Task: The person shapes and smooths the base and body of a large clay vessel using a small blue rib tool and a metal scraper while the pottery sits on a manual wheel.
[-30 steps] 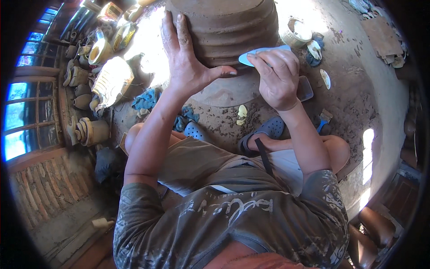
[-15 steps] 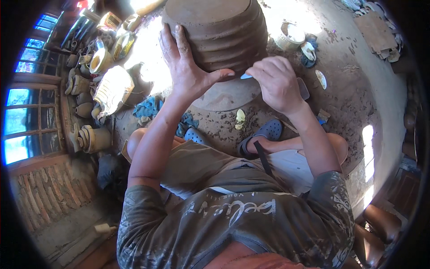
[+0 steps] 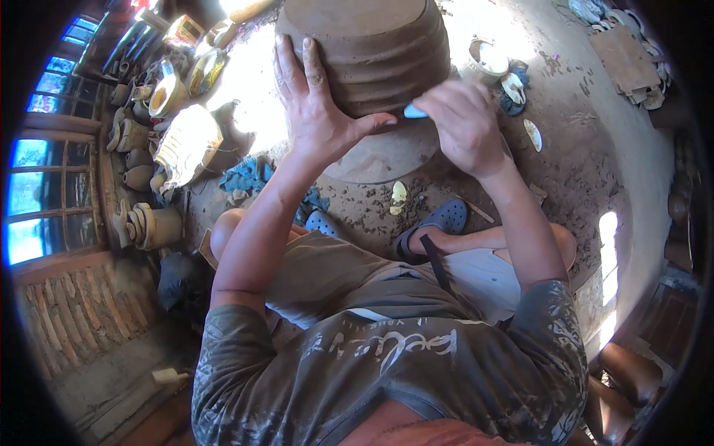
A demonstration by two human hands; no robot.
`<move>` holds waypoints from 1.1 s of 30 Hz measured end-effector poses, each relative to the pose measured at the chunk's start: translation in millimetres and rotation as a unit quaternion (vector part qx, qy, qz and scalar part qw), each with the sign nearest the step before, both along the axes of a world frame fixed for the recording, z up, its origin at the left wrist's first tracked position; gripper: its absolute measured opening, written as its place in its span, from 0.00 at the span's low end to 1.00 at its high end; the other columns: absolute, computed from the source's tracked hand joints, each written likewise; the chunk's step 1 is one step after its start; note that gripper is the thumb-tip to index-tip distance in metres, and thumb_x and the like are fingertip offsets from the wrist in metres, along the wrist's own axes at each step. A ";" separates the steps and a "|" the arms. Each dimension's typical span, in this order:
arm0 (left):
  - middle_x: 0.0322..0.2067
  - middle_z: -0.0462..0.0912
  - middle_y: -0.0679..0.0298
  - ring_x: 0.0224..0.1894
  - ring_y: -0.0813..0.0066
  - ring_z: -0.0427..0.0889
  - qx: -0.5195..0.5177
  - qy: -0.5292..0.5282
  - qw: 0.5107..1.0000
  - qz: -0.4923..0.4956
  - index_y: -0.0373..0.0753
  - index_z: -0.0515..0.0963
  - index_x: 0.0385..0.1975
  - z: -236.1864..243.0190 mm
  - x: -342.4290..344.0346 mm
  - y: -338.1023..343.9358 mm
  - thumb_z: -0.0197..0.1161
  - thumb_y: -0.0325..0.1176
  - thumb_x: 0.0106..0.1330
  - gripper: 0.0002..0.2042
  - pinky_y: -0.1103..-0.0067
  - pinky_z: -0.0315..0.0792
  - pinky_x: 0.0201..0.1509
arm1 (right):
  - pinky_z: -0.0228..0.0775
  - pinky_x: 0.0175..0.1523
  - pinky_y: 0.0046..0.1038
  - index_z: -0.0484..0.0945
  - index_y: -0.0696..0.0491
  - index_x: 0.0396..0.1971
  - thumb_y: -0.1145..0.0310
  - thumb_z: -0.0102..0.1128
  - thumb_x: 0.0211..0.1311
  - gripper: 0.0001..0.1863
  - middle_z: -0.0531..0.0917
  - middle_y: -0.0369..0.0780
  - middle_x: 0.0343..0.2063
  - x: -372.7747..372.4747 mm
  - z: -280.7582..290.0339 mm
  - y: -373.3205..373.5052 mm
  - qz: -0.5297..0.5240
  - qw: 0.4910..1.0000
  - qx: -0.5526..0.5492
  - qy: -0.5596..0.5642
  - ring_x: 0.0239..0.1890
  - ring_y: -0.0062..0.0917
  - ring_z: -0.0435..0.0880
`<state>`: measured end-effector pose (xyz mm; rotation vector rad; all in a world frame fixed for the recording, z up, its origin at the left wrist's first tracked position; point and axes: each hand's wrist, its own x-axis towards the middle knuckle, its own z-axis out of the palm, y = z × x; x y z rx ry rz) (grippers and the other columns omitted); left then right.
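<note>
A large brown clay pot (image 3: 390,63) with ridged sides and a flat top stands on a grey round base (image 3: 379,160) in front of me. My left hand (image 3: 316,111) lies open against the pot's left side, its fingers pointing up and its thumb stretched right along the lower edge. To the right, my right hand (image 3: 465,130) is closed on a small light-blue scraper (image 3: 415,111). The scraper's tip reaches toward the pot's lower right side. Whether it touches the clay, I cannot tell. My right fingers are slightly blurred.
Clay crumbs and a pale yellow piece (image 3: 399,195) lie on the floor before my feet. A white container (image 3: 487,56) stands beyond my right hand. Blue cloth (image 3: 249,175) lies left of the base. Several clay vessels (image 3: 156,227) line the left wall; cardboard (image 3: 625,56) lies far right.
The right hand has risen slightly, and more of the blue scraper shows. My left hand, the pot and its base appear a little further right in the picture.
</note>
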<state>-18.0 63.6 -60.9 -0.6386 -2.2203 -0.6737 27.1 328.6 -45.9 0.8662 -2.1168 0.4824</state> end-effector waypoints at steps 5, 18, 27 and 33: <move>0.80 0.37 0.27 0.80 0.20 0.43 -0.001 0.013 1.000 -0.009 0.42 0.39 0.85 0.7 -2.5 -1.8 0.83 0.75 0.36 0.80 0.36 0.50 0.78 | 0.75 0.56 0.38 0.91 0.53 0.45 0.83 0.68 0.54 0.18 0.87 0.37 0.41 2.1 5.8 -3.2 -0.002 0.998 -0.033 0.044 0.47 0.34 0.84; 0.79 0.34 0.25 0.81 0.19 0.40 -0.017 0.017 0.999 -0.021 0.42 0.35 0.85 1.0 -6.9 -2.3 0.83 0.76 0.35 0.82 0.35 0.48 0.79 | 0.81 0.52 0.36 0.91 0.54 0.45 0.81 0.67 0.53 0.18 0.89 0.38 0.42 28.9 -49.8 6.8 -0.021 0.995 -0.083 -0.043 0.46 0.34 0.86; 0.80 0.33 0.25 0.82 0.21 0.39 -0.016 -0.017 0.999 -0.022 0.44 0.32 0.85 3.1 -3.6 -4.6 0.82 0.76 0.36 0.83 0.36 0.48 0.80 | 0.73 0.63 0.37 0.92 0.49 0.47 0.72 0.64 0.58 0.17 0.87 0.33 0.44 -8.0 -25.4 -13.8 -0.010 0.995 -0.063 0.074 0.53 0.29 0.83; 0.80 0.33 0.26 0.82 0.22 0.39 -0.016 -0.009 1.000 -0.001 0.43 0.34 0.85 4.7 3.7 0.1 0.84 0.74 0.35 0.82 0.38 0.49 0.80 | 0.73 0.63 0.37 0.91 0.49 0.45 0.74 0.64 0.57 0.16 0.88 0.34 0.44 17.3 -28.9 1.3 -0.015 0.999 0.004 -0.034 0.52 0.30 0.85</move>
